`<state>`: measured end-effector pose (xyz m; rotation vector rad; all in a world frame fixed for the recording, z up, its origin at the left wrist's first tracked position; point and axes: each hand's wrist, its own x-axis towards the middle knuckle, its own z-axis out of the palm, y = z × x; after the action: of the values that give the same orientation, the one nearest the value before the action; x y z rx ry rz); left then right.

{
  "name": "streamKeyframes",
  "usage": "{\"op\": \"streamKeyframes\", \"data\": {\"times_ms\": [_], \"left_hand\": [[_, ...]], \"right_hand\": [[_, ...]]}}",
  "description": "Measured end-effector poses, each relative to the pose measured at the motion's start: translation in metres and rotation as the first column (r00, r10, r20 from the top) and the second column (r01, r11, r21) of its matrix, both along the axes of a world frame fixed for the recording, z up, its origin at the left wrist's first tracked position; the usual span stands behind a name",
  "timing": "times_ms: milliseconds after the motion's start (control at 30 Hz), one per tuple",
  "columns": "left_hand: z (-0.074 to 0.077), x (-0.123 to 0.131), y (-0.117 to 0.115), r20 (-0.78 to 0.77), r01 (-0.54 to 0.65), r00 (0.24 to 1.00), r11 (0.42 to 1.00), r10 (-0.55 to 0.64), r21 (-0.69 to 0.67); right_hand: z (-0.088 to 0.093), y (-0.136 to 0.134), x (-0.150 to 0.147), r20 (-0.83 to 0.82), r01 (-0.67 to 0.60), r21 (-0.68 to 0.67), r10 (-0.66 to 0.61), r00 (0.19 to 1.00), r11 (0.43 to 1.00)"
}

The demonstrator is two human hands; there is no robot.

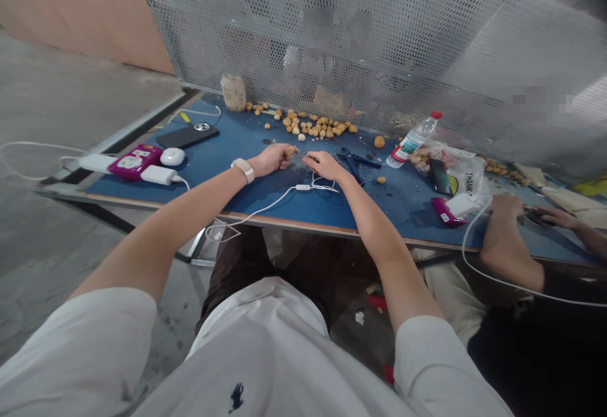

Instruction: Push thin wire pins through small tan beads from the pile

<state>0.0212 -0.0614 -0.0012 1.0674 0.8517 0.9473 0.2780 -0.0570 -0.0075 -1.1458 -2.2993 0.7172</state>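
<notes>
My left hand (274, 159) is pinched around a small tan lump (290, 150) over the blue tabletop (246, 176). My right hand (322, 165) sits just to its right, fingertips drawn together by a thin dark sliver (306, 154); I cannot tell whether it is held. Beyond both hands lies a scattered heap of tan nut-like lumps (308, 126). Blue-handled pliers (358, 161) rest close to my right hand. A white cable (303, 187) runs beneath my right wrist.
A black phone (187, 135), magenta power socket (128, 162) and white charger (159, 174) sit at left. A water bottle (412, 142) and plastic bag (455, 167) stand at right, where a co-worker's hands (505, 211) work. A perforated metal screen (379, 37) rises behind the table.
</notes>
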Motion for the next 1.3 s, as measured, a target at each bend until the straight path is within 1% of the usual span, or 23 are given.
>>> {"op": "streamKeyframes", "data": {"times_ms": [133, 333, 500, 667, 767, 900, 1133, 1300], "left_hand": [[-0.003, 0.003, -0.003, 0.003, -0.044, 0.999, 0.997, 0.044, 0.059], [-0.013, 0.004, 0.000, -0.008, -0.022, 1.000, 0.995, 0.023, 0.095], [-0.009, 0.002, -0.001, -0.007, 0.027, 1.000, 0.995, -0.026, 0.092], [-0.005, 0.002, -0.004, 0.031, 0.059, 0.998, 0.998, -0.060, 0.038], [-0.006, 0.002, -0.003, 0.047, 0.068, 0.997, 0.998, -0.068, -0.006], [-0.005, 0.003, -0.003, 0.025, 0.050, 0.999, 0.998, -0.049, -0.046], [-0.003, 0.005, -0.005, -0.007, 0.033, 0.999, 0.999, -0.033, 0.001], [-0.004, 0.006, -0.004, -0.021, 0.026, 0.999, 1.000, -0.026, 0.008]], "right_hand": [[0.001, -0.003, -0.001, -0.010, 0.009, -0.012, -0.009, 1.000, 1.000], [0.004, -0.008, -0.002, -0.014, 0.008, -0.007, -0.008, 1.000, 1.000], [0.003, -0.006, -0.001, -0.010, 0.003, -0.006, -0.003, 1.000, 1.000], [0.000, -0.004, -0.002, 0.010, -0.002, 0.026, 0.002, 1.000, 1.000], [0.000, -0.005, -0.004, 0.014, -0.003, 0.051, 0.003, 1.000, 0.999], [0.000, -0.005, -0.005, 0.015, -0.011, 0.056, 0.010, 1.000, 0.998], [0.002, -0.008, -0.008, 0.022, -0.013, 0.053, 0.012, 1.000, 0.998], [0.002, -0.007, -0.010, 0.036, -0.018, 0.056, 0.016, 0.999, 0.998]]}}
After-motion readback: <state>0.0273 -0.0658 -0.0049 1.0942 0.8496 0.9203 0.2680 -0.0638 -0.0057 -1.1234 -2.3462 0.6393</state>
